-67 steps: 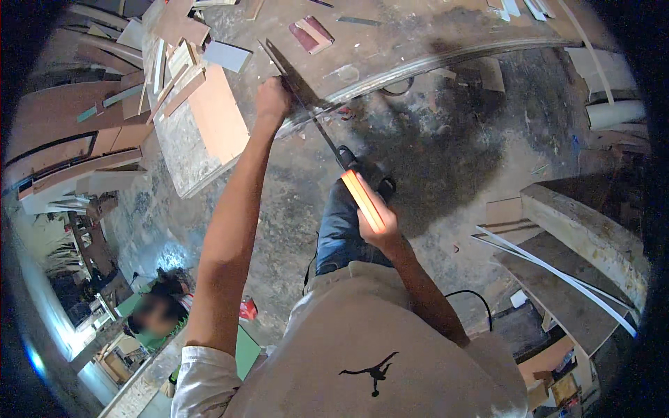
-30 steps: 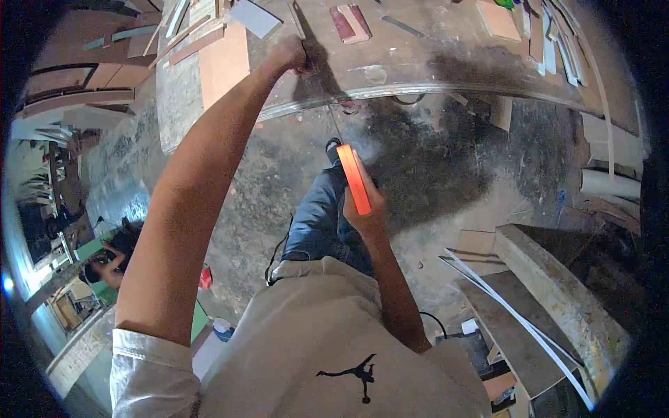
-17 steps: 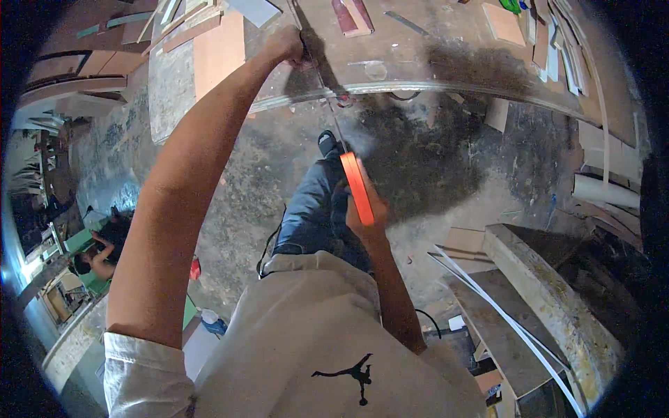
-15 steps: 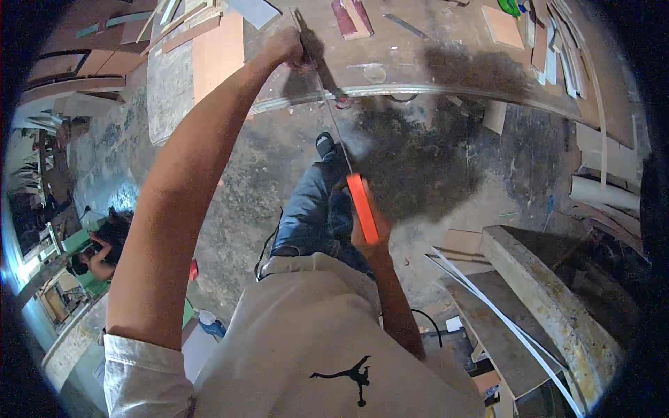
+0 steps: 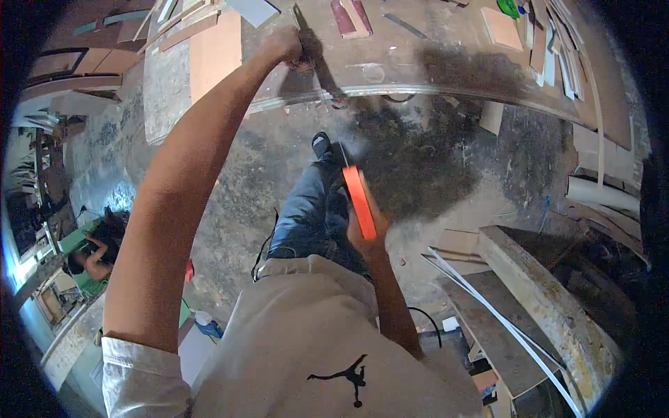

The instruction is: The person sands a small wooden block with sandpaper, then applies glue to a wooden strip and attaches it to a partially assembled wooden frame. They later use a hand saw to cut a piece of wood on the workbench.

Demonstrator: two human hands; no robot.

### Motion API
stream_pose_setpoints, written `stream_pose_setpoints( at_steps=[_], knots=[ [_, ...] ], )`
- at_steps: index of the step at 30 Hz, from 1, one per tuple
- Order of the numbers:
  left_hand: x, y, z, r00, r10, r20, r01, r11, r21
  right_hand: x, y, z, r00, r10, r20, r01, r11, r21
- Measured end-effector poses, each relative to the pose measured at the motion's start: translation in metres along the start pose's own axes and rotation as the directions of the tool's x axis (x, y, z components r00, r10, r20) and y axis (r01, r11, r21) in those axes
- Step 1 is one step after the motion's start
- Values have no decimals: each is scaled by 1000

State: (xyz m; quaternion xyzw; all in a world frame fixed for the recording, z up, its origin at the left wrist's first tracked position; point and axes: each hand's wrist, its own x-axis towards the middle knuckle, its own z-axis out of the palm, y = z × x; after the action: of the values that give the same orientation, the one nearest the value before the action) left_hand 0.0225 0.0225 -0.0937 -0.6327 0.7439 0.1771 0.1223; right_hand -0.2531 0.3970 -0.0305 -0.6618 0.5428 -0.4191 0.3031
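My right hand (image 5: 369,233) is wrapped around the orange handle of a hand saw (image 5: 359,205), low in front of my body. The saw's thin blade is seen edge-on, pointing up toward the bench; part of it is too faint to follow. At the bench's near edge, my left hand (image 5: 284,47) is closed and pressed down at a thin, narrow strip (image 5: 297,15), which shows beyond the knuckles. How the fingers grip it is partly hidden. A dark shadow falls on the bench right of this hand.
The worn wooden bench (image 5: 390,66) spans the top, bearing a dark red block (image 5: 345,26), a flat metal strip (image 5: 404,26) and board offcuts (image 5: 216,56). Long white strips (image 5: 488,306) lean at lower right beside a rough ledge (image 5: 543,299). Another person (image 5: 97,258) is far left.
My right hand and the orange handle have shifted slightly up and left. The left hand keeps its place on the bench; the whole view has shifted a little.
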Motion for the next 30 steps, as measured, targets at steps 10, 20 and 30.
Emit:
stream_pose_setpoints(
  at_steps=[10,20,30],
  knots=[
    [-17,30,-19,996,-86,-25,83,989,-123,-29,-5,-23,997,68,22,-67,997,-46],
    [-26,35,-31,995,-45,-88,35,993,-113,-27,0,-36,993,95,71,-92,995,-49],
    [-30,28,-27,999,-51,-15,48,983,-179,-23,-1,-40,993,96,62,-92,994,-54]
  ],
)
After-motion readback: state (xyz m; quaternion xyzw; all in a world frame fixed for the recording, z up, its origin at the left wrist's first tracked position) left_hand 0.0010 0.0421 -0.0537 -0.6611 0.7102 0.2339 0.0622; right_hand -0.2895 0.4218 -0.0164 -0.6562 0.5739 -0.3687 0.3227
